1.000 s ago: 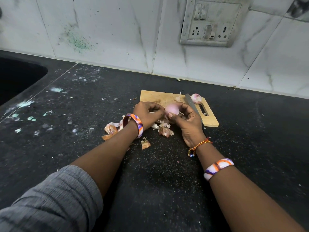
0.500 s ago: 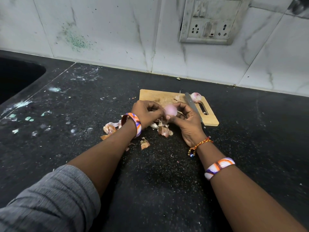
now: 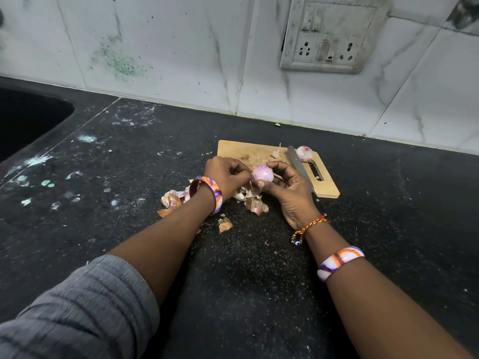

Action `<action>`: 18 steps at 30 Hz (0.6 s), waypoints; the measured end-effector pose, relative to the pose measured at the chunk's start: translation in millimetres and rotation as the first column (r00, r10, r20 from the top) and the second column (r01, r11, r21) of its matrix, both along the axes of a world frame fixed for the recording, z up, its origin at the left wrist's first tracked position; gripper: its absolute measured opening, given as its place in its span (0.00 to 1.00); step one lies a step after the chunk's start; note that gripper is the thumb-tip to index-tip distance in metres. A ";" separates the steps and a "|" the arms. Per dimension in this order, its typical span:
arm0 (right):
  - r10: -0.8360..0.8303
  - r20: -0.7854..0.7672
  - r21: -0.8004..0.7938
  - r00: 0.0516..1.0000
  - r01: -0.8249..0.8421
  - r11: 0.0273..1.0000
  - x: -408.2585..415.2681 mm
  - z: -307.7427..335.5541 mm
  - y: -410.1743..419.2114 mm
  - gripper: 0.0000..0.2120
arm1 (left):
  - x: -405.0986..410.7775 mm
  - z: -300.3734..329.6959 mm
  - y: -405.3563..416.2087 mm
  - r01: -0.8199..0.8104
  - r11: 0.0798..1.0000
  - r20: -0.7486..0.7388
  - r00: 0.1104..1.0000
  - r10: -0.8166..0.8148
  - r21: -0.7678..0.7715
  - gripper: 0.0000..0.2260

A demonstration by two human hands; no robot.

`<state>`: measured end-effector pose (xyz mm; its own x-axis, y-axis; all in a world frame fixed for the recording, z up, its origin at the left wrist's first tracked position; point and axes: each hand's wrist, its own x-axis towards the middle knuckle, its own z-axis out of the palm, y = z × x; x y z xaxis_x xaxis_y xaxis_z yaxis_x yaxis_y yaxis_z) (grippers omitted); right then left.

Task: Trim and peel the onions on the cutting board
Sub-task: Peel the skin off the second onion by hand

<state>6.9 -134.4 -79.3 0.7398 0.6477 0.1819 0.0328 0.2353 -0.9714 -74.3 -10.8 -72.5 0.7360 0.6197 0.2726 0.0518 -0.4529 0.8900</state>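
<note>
A pale pink peeled onion (image 3: 262,173) is held just above the near edge of the wooden cutting board (image 3: 241,150). My right hand (image 3: 290,189) grips it from the right with thumb and fingers curled round it. My left hand (image 3: 228,176) pinches at the onion's left side, where a bit of skin hangs. A second peeled onion (image 3: 304,152) lies at the board's far right corner. A knife (image 3: 298,164) lies on the board, its blade pointing away and its handle hidden behind my right hand.
Loose onion skins (image 3: 172,200) lie on the black counter (image 3: 259,268) in front of the board and under my hands. A dark sink (image 3: 23,120) is at the far left. The tiled wall carries a socket panel (image 3: 329,37).
The onion has turned a little in my right hand, and the fingers of my left hand have shifted at its left side. Both hands stay at the board's near edge.
</note>
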 end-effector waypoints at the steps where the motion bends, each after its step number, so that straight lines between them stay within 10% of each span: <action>1: -0.002 -0.008 0.003 1.000 0.002 1.000 0.4 -0.1 0.0 0.18 | 0.8 -0.4 0.3 0.008 1.000 -0.003 1.000 -0.009 -0.007 0.04; 18: 0.029 0.030 -0.016 0.999 -0.029 0.999 1.6 -1.3 -0.6 0.19 | 0.6 0.4 0.7 0.038 0.999 -0.023 0.999 -0.037 0.018 0.07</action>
